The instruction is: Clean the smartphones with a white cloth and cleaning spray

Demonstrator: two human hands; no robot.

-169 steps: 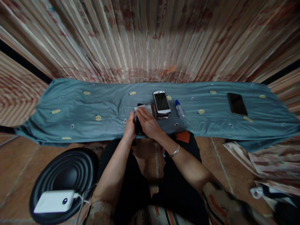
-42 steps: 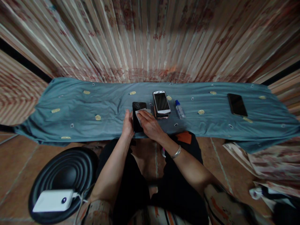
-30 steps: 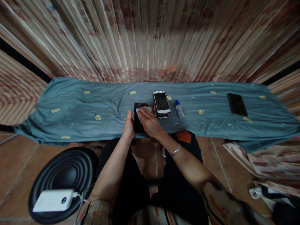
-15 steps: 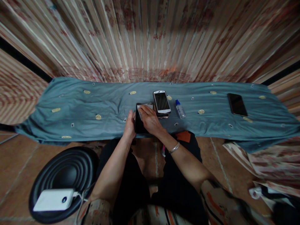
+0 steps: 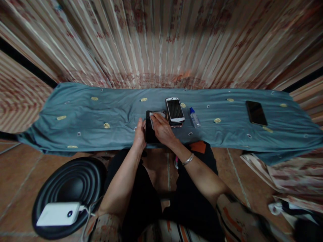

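A dark tablet (image 5: pixel 150 136) lies flat at the front edge of the cloth-covered bench, its right part hidden under my hand. My left hand (image 5: pixel 139 133) grips it along the left side, thumb up. Bent over its screen, my right hand (image 5: pixel 162 130) presses a thin whitish wipe (image 5: pixel 161 114) under the fingers. Just right of that hand, a white phone (image 5: pixel 175 110) rests on top of other phones in a small stack. Beside the stack is a small clear bottle with a blue cap (image 5: pixel 194 118).
Farther right on the blue-green cloth (image 5: pixel 121 114) lies a black phone (image 5: pixel 256 113). A pleated curtain (image 5: pixel 151 43) hangs behind the bench. On the tiled floor at left, a white power bank (image 5: pixel 58 214) with a cable sits on a black ribbed round stool (image 5: pixel 70 173).
My right hand has shifted very slightly right and down with the wipe on the tablet. My left hand keeps its hold, and the tablet stays in place.
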